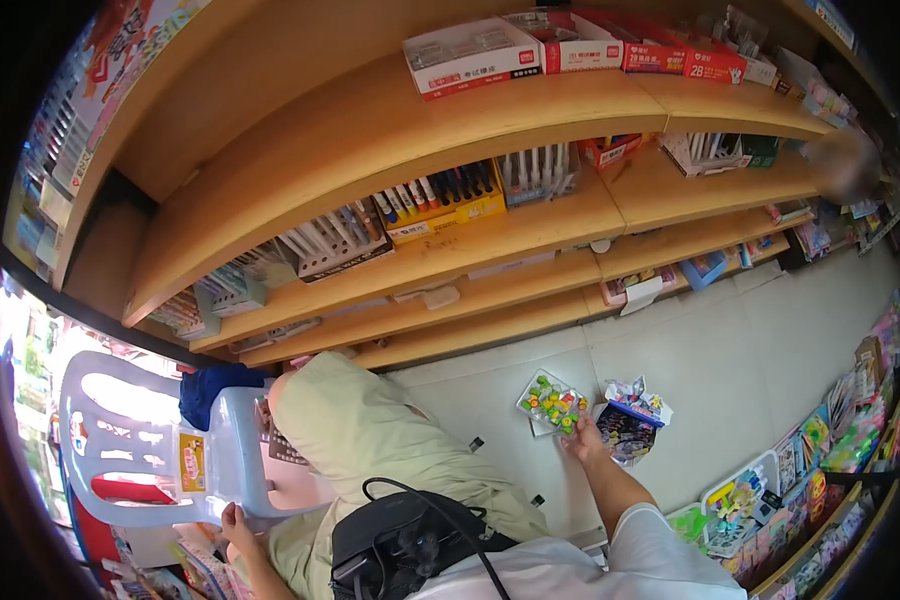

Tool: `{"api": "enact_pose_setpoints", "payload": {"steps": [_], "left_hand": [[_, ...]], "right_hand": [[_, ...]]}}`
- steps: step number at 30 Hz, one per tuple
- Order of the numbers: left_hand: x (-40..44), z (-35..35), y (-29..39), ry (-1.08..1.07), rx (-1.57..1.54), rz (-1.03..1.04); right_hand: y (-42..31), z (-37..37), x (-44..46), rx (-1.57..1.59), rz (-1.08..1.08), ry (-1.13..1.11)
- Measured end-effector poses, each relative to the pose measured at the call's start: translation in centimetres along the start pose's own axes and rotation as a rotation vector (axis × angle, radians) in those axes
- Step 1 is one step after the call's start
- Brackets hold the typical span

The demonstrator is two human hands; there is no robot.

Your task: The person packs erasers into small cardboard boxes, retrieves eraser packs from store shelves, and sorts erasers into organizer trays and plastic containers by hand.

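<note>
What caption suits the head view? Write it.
Right hand at a tray of small colorful items, left hand beside a plastic chair.

Pale tiled floor [740,320], dark box [622,442] of colourful packets [642,400] on it; contact with tray [523,402] unclear

The bare right hand [583,440] reaches forward, its fingers closed in a pinching grip; the bare left hand [238,527] is out to the side, fingers bent.

A pale-blue plastic chair [240,440] stands left, bearing a dark-blue cloth bundle [208,392]. Long tan wooden shelves [555,225] run ahead. A square clear plastic tray [528,388] is just left of a dark cardboard box [625,437], with a rectangular white plastic basket [738,473] farther right.
</note>
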State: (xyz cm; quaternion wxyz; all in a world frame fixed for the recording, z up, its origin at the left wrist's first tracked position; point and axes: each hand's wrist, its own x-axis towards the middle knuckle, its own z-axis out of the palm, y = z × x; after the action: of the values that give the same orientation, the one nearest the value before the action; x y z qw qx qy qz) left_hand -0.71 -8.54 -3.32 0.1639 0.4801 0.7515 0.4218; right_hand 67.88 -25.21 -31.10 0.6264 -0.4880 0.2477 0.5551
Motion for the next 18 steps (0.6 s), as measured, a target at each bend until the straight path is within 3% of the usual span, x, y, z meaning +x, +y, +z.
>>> {"api": "enact_pose_setpoints", "payload": {"steps": [3,6,9,12,16,18], "left_hand": [[-1.5,0.2,2.1,-0.010,-0.058,-0.161],[-0.6,-0.9,-1.0,-0.067,-0.113,-0.152],[-3.2,0.1,3.4,-0.048,-0.128,-0.191],[-3.2,-0.4,3.0,-0.078,-0.110,-0.213],[-3.7,0.2,3.8,-0.096,-0.029,-0.197],[-3.3,0.2,2.3,-0.119,0.021,-0.121]], "right_hand": [[2.4,-0.1,0.8,0.142,0.021,0.046],[4.5,-0.8,2.1,0.281,0.040,0.079],[7.2,-2.8,5.0,0.364,-0.005,0.048],[7.8,-3.7,5.7,0.494,0.004,0.127],[8.1,-3.8,6.0,0.357,0.022,0.244],[8.6,-5.2,7.5,0.287,0.029,0.100]]}}
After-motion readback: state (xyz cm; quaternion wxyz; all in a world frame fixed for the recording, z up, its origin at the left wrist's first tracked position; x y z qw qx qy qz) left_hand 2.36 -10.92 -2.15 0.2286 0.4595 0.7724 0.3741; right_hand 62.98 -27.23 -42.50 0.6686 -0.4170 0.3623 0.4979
